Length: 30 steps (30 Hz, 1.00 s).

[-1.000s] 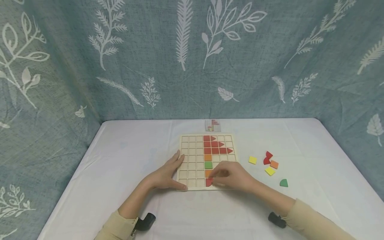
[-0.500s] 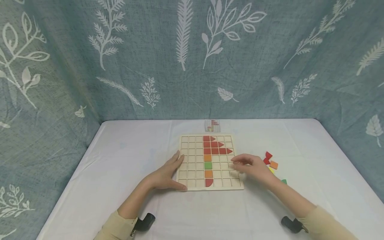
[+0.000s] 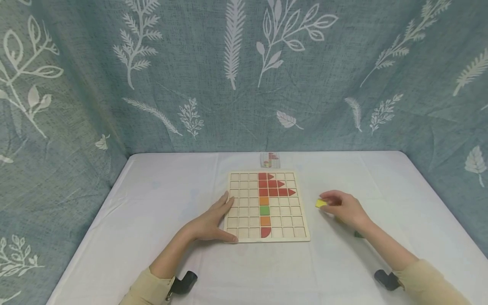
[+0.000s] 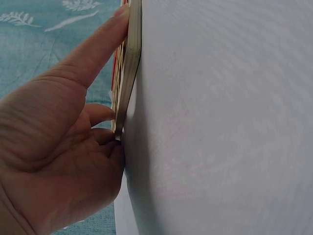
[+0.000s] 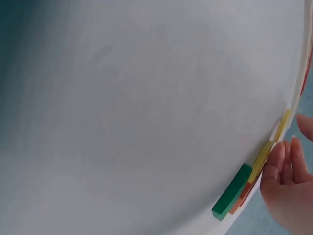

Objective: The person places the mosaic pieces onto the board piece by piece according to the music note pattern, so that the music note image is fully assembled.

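Observation:
A pale wooden grid board (image 3: pixel 244 212) lies flat on the table, with red, orange and green pieces set in a column and red arrow-like rows. My left hand (image 3: pixel 213 218) rests along its left side, fingers and thumb spread; in the left wrist view the thumb (image 4: pixel 105 41) lies along the board's edge. Right of the board, my right hand (image 3: pixel 345 207) is at a yellow square tile (image 3: pixel 320 203), with fingertips beside it and a gap between thumb and fingers. In the right wrist view, that tile (image 5: pixel 281 126) lies on the table close to the fingertips.
Behind the board lies a small pattern card (image 3: pixel 270 160). A green piece (image 3: pixel 357 234) shows partly beneath my right forearm; the right wrist view shows another yellow tile (image 5: pixel 260 161) and an orange piece (image 5: pixel 235 205). A blue-grey leaf-print curtain (image 3: pixel 213 110) hangs behind the table.
My right hand has left the red rounded piece in the board's front row and moved right to the yellow tile. My left hand and the board stay in place.

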Available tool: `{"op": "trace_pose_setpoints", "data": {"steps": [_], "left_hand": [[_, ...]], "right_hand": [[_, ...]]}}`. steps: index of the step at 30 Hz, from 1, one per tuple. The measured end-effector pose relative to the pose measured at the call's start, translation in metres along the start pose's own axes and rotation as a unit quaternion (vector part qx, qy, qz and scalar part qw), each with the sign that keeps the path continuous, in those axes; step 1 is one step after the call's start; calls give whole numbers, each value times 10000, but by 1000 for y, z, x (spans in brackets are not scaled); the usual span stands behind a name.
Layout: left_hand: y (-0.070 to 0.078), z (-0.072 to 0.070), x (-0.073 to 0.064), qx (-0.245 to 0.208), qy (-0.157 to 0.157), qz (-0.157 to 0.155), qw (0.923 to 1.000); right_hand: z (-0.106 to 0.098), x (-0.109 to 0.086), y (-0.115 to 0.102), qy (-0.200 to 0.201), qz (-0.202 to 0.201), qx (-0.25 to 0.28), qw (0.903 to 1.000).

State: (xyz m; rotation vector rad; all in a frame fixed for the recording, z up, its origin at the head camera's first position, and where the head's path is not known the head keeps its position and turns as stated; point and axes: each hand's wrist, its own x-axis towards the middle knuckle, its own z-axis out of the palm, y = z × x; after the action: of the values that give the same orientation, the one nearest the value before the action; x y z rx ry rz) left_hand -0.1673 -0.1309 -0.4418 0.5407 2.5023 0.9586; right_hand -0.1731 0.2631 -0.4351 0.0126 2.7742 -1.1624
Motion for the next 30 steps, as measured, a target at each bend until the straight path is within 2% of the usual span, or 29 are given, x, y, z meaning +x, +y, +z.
{"op": "trace_pose_setpoints", "data": {"steps": [10,19,24,30], "left_hand": [[0,2,1,26,11,-41,10000],[-1,2,0,29,16,-4,10000],[-2,2,-1,32,6,20,10000],[-2,3,0,19,21,15,10000]], "right_hand": [[1,4,6,-20,-263,-489,9985],[4,5,7,241,-554,-600,9964],[7,3,2,178,-464,-70,9987],[17,-1,-14,-165,-253,735,9968]]}}
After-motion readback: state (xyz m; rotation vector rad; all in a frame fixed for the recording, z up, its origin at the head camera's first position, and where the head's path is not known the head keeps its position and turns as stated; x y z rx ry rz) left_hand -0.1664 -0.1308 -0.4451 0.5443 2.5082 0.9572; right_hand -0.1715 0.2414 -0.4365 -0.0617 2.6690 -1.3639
